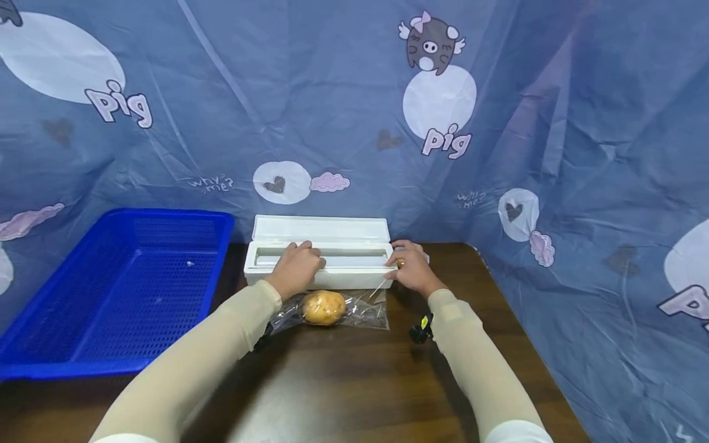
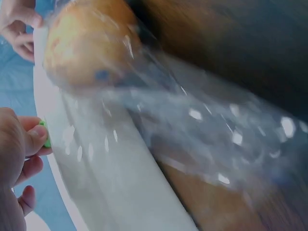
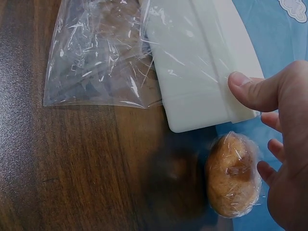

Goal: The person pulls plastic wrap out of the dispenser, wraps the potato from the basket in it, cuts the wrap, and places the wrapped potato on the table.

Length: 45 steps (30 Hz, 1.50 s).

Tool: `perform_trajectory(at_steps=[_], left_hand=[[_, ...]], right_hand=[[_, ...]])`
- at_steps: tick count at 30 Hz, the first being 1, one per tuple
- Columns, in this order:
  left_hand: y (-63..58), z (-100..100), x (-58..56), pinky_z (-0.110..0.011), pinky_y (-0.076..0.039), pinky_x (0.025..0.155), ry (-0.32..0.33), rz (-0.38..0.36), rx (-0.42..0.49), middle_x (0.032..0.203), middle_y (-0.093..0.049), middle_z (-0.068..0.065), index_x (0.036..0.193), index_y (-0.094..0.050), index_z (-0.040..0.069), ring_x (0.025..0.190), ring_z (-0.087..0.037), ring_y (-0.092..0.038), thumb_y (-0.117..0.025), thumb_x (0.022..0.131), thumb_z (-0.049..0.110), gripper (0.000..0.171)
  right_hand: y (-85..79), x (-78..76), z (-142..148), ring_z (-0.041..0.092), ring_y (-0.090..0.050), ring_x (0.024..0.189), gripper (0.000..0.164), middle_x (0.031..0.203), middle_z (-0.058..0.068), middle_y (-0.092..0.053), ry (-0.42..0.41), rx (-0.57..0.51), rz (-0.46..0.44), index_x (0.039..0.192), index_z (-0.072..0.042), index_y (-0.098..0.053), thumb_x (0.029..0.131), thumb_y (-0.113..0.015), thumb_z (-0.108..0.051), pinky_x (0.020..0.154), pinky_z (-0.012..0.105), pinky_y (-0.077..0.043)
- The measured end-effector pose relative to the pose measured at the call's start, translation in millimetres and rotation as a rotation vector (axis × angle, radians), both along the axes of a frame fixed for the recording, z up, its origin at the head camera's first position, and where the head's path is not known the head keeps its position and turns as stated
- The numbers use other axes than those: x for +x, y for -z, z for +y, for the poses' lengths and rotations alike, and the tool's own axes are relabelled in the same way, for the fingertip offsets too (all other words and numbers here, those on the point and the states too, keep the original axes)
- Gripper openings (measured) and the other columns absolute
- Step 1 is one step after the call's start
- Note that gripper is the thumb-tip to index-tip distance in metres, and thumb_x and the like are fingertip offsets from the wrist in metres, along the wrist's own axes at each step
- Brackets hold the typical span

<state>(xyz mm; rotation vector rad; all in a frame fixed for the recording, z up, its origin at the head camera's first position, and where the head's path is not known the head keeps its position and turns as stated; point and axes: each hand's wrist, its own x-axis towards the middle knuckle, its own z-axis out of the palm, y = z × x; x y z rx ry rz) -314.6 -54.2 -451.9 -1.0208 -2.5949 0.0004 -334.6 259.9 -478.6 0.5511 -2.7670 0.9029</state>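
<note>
A white cling film dispenser lies with its lid raised, a film roll showing inside. My left hand is over its front edge; in the left wrist view the thumb and forefinger pinch a small green slider there. My right hand grips the dispenser's right end, thumb on the front edge. In front of the dispenser a potato lies under clear film that spreads to both sides. Another potato, wrapped in film, sits beyond the right end, near my right fingers.
A blue plastic basket stands on the left of the brown wooden table. Behind the dispenser hangs a blue printed cloth, which also runs along the right side of the table.
</note>
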Motion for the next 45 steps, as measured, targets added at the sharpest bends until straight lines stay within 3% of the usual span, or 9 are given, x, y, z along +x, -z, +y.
perform_trajectory(at_steps=[9,17,24,29,34,38,41,45], left_hand=[[-6.9,-38,5.3,-0.042,-0.042,0.062,-0.038,0.015,-0.091,0.083,-0.069,-0.003,0.081,-0.072,0.015,0.081,-0.027,-0.057,-0.076,0.078,0.003,0.013],[-14.0,-55,2.1,-0.044,-0.045,0.063,-0.045,0.050,-0.179,0.075,-0.071,-0.004,0.069,-0.068,0.016,0.078,-0.028,-0.058,-0.066,0.084,0.003,0.020],[-21.8,-82,9.6,-0.047,-0.048,0.061,-0.069,0.101,-0.145,0.071,-0.068,-0.009,0.065,-0.068,0.012,0.075,-0.031,-0.060,-0.069,0.080,0.001,0.018],[-22.9,-85,9.3,-0.046,-0.049,0.060,-0.072,0.101,-0.132,0.075,-0.067,-0.011,0.070,-0.070,0.011,0.078,-0.033,-0.060,-0.069,0.080,0.000,0.014],[-19.3,-80,10.2,-0.048,-0.052,0.060,-0.102,0.064,-0.144,0.080,-0.068,-0.014,0.077,-0.071,0.008,0.080,-0.034,-0.062,-0.068,0.082,0.001,0.010],[-14.2,-79,12.6,-0.047,-0.052,0.061,-0.121,0.065,-0.159,0.081,-0.068,-0.014,0.077,-0.071,0.008,0.081,-0.034,-0.063,-0.068,0.083,0.000,0.010],[-10.7,-80,13.4,-0.047,-0.052,0.061,-0.115,0.071,-0.176,0.082,-0.068,-0.014,0.078,-0.072,0.008,0.081,-0.034,-0.063,-0.069,0.083,0.001,0.010],[-11.2,-83,15.8,-0.047,-0.052,0.062,-0.135,0.038,-0.200,0.082,-0.069,-0.014,0.081,-0.071,0.009,0.081,-0.034,-0.064,-0.072,0.081,0.003,0.005]], right_hand=[[-1.9,2.3,5,0.041,-0.040,0.130,0.017,0.139,0.015,-0.056,0.051,0.044,-0.076,0.084,-0.013,-0.080,0.072,-0.090,-0.014,0.106,0.062,-0.028],[-1.7,2.9,5,0.043,-0.040,0.131,0.017,0.138,0.016,-0.056,0.054,0.040,-0.058,0.083,-0.012,-0.080,0.070,-0.091,-0.013,0.106,0.062,-0.029],[-3.7,-1.0,8,0.042,-0.039,0.131,0.017,0.139,0.016,-0.055,0.042,0.054,-0.046,0.084,-0.012,-0.080,0.071,-0.091,-0.014,0.106,0.061,-0.028],[-6.6,0.0,12,0.043,-0.039,0.131,0.017,0.138,0.019,-0.055,0.038,0.041,-0.034,0.083,-0.010,-0.080,0.071,-0.091,-0.012,0.107,0.059,-0.028],[-3.5,3.0,14,0.044,-0.039,0.131,0.018,0.140,0.021,-0.052,0.078,0.035,-0.110,0.088,-0.010,-0.079,0.073,-0.088,-0.013,0.106,0.062,-0.026],[-2.1,3.1,15,0.044,-0.050,0.123,0.023,0.129,0.021,-0.062,0.053,0.033,-0.134,0.094,-0.008,-0.078,0.073,-0.087,-0.014,0.102,0.059,-0.034],[-3.5,3.4,20,0.042,-0.058,0.117,0.029,0.121,0.022,-0.067,0.011,-0.037,-0.212,0.104,-0.001,-0.076,0.077,-0.083,-0.008,0.099,0.049,-0.043],[-8.5,2.3,26,0.041,-0.058,0.114,0.034,0.125,0.025,-0.065,0.032,-0.160,-0.337,0.117,0.004,-0.071,0.084,-0.075,0.001,0.093,0.041,-0.047]])
